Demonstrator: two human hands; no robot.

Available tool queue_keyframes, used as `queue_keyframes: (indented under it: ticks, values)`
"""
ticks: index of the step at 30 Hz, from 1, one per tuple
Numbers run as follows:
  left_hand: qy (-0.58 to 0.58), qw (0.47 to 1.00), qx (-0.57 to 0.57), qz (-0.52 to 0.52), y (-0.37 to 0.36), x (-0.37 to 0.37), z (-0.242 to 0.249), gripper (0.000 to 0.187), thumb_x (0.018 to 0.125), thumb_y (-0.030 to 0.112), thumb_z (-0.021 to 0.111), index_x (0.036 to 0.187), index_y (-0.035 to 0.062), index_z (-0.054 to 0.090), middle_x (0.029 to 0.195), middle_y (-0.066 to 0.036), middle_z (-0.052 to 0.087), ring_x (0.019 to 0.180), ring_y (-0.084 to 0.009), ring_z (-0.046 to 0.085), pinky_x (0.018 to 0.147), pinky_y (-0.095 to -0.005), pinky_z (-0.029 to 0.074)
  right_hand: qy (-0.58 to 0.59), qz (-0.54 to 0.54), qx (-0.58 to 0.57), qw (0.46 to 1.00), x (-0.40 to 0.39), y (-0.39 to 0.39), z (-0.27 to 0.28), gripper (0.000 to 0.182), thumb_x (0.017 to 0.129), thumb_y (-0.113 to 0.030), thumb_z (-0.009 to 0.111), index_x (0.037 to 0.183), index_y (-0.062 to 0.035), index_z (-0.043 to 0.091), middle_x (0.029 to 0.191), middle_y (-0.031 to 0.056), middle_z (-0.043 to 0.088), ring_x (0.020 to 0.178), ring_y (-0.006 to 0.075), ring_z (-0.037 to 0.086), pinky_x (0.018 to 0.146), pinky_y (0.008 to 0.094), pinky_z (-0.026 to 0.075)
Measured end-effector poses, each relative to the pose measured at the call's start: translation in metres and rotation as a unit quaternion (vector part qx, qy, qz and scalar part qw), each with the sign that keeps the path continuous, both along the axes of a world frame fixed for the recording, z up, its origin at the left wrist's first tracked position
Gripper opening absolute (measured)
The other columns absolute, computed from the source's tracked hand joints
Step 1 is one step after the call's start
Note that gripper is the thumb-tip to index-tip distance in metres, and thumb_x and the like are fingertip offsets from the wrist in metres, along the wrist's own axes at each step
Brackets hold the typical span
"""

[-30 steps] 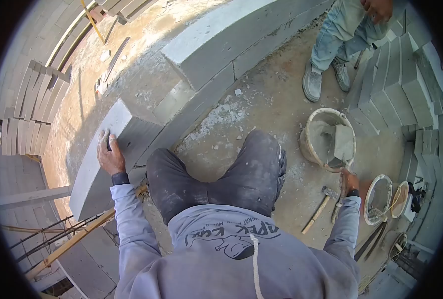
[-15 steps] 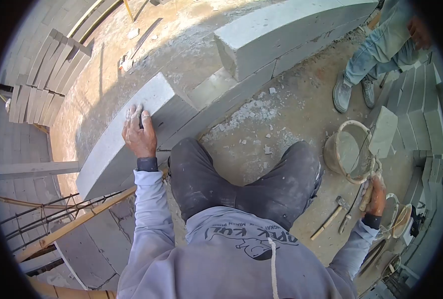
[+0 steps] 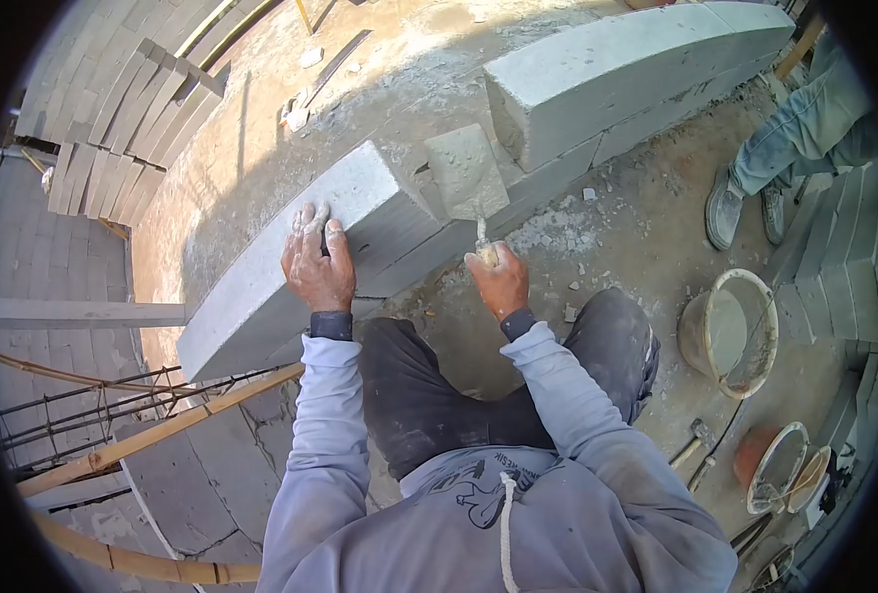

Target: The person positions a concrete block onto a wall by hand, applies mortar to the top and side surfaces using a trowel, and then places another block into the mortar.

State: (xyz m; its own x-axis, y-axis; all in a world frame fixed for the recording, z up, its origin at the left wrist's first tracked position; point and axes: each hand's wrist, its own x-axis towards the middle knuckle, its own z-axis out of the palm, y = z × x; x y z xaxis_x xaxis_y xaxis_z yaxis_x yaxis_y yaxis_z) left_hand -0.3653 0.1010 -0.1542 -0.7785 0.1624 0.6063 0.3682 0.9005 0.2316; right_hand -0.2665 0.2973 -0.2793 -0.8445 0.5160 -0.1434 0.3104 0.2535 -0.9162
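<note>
My right hand (image 3: 501,281) is wrapped round the handle of a trowel (image 3: 466,170). Its wide blade, smeared with grey mortar, lies over the gap in the upper course of the block wall, between two pale blocks. With fingers stretched out, my left hand (image 3: 319,259) rests on the top of the near block (image 3: 251,279). Beyond the gap stands the other upper block (image 3: 597,79). A bucket (image 3: 691,331) with grey mortar in it is on the floor to the right.
Another person's legs (image 3: 790,148) are at the upper right. A hammer (image 3: 694,443) and a reddish bucket (image 3: 752,457) lie at the lower right. Stacked blocks (image 3: 839,267) line the right side. Steel bars (image 3: 93,403) and a wooden pole (image 3: 162,427) are at the lower left.
My right hand has swung the trowel from beside the mortar bucket over to the gap in the wall. My left hand stays on the near block. The view has shifted.
</note>
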Motion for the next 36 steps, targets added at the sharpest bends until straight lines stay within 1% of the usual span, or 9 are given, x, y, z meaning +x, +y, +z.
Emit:
queue_keyframes:
  ticks: [2, 6, 12, 16, 20, 23, 29, 32, 36]
  values:
    - [0.008, 1.0, 0.005, 0.006, 0.003, 0.0, 0.001, 0.029, 0.091, 0.025, 0.055, 0.115, 0.0131, 0.067, 0.124, -0.013, 0.061, 0.121, -0.0296, 0.053, 0.105, -0.0417, 0.033, -0.004, -0.012, 0.035, 0.999, -0.018, -0.017, -0.009, 0.038, 0.075, -0.029, 0.071, 0.095, -0.0003, 0.056, 0.082, 0.0222, 0.064, 0.079, 0.0446, 0.06, 0.072, 0.0486, 0.048]
    - [0.023, 1.0, -0.011, 0.004, -0.001, 0.0, -0.001, 0.029, 0.093, 0.026, 0.053, 0.115, 0.0123, 0.066, 0.122, -0.014, 0.062, 0.121, -0.0303, 0.053, 0.104, -0.0411, 0.035, -0.01, 0.024, 0.085, 0.996, -0.012, -0.042, 0.005, 0.041, 0.076, -0.024, 0.071, 0.105, -0.0011, 0.052, 0.098, 0.0229, 0.061, 0.092, 0.0415, 0.059, 0.078, 0.0479, 0.047]
    - [0.02, 1.0, 0.005, -0.001, 0.0, 0.0, -0.001, 0.029, 0.089, 0.023, 0.056, 0.114, 0.0122, 0.067, 0.123, -0.014, 0.061, 0.12, -0.0301, 0.053, 0.105, -0.0419, 0.034, 0.109, 0.047, 0.133, 0.984, 0.006, -0.059, 0.069, 0.039, 0.078, -0.017, 0.069, 0.108, -0.0008, 0.049, 0.097, 0.0196, 0.056, 0.091, 0.0409, 0.057, 0.076, 0.0485, 0.045]
    - [0.012, 1.0, 0.006, 0.0, 0.002, 0.002, 0.002, 0.029, 0.09, 0.024, 0.056, 0.114, 0.012, 0.067, 0.123, -0.014, 0.061, 0.121, -0.0306, 0.053, 0.105, -0.0419, 0.034, 0.179, 0.05, 0.117, 0.975, 0.021, -0.047, 0.066, 0.037, 0.078, -0.018, 0.069, 0.105, 0.001, 0.051, 0.095, 0.0204, 0.057, 0.088, 0.0413, 0.057, 0.075, 0.0468, 0.046]
    - [0.011, 1.0, 0.007, 0.006, 0.0, 0.002, 0.0, 0.029, 0.09, 0.024, 0.056, 0.115, 0.012, 0.067, 0.123, -0.014, 0.061, 0.121, -0.0306, 0.053, 0.105, -0.0422, 0.033, 0.127, 0.053, 0.087, 0.987, 0.047, -0.017, 0.047, 0.035, 0.078, -0.02, 0.069, 0.101, 0.0021, 0.054, 0.091, 0.0223, 0.059, 0.085, 0.043, 0.059, 0.073, 0.0462, 0.048]
    - [0.016, 1.0, 0.009, 0.009, 0.001, 0.0, -0.002, 0.029, 0.09, 0.023, 0.057, 0.114, 0.012, 0.067, 0.123, -0.014, 0.061, 0.121, -0.0304, 0.053, 0.105, -0.0423, 0.033, 0.085, -0.004, 0.196, 0.977, 0.031, 0.013, 0.017, 0.035, 0.077, -0.018, 0.069, 0.102, -0.0001, 0.053, 0.091, 0.0219, 0.059, 0.085, 0.0416, 0.061, 0.073, 0.0458, 0.049]
    - [0.026, 1.0, 0.014, 0.009, 0.001, -0.002, -0.002, 0.029, 0.089, 0.023, 0.057, 0.114, 0.0121, 0.067, 0.122, -0.014, 0.062, 0.121, -0.0302, 0.053, 0.105, -0.0423, 0.034, -0.124, 0.136, 0.317, 0.93, 0.004, 0.069, 0.014, 0.038, 0.075, -0.012, 0.066, 0.109, -0.0067, 0.05, 0.095, 0.0217, 0.058, 0.085, 0.0389, 0.064, 0.075, 0.0459, 0.051]
    - [0.031, 0.999, 0.003, 0.018, 0.004, -0.001, -0.001, 0.028, 0.091, 0.023, 0.055, 0.114, 0.0111, 0.067, 0.122, -0.014, 0.062, 0.12, -0.0304, 0.054, 0.104, -0.0415, 0.035, -0.086, 0.112, 0.391, 0.909, -0.003, 0.068, 0.017, 0.035, 0.08, -0.012, 0.06, 0.113, -0.0072, 0.049, 0.1, 0.0218, 0.059, 0.086, 0.0386, 0.064, 0.075, 0.0458, 0.052]
    - [0.035, 0.999, 0.0, 0.016, 0.004, 0.001, -0.001, 0.028, 0.092, 0.023, 0.054, 0.113, 0.0102, 0.067, 0.122, -0.014, 0.062, 0.12, -0.0304, 0.054, 0.104, -0.0412, 0.036, -0.106, 0.093, 0.455, 0.879, -0.016, 0.07, -0.059, 0.031, 0.086, -0.012, 0.052, 0.116, -0.0069, 0.048, 0.103, 0.0222, 0.059, 0.086, 0.0382, 0.064, 0.074, 0.0459, 0.052]
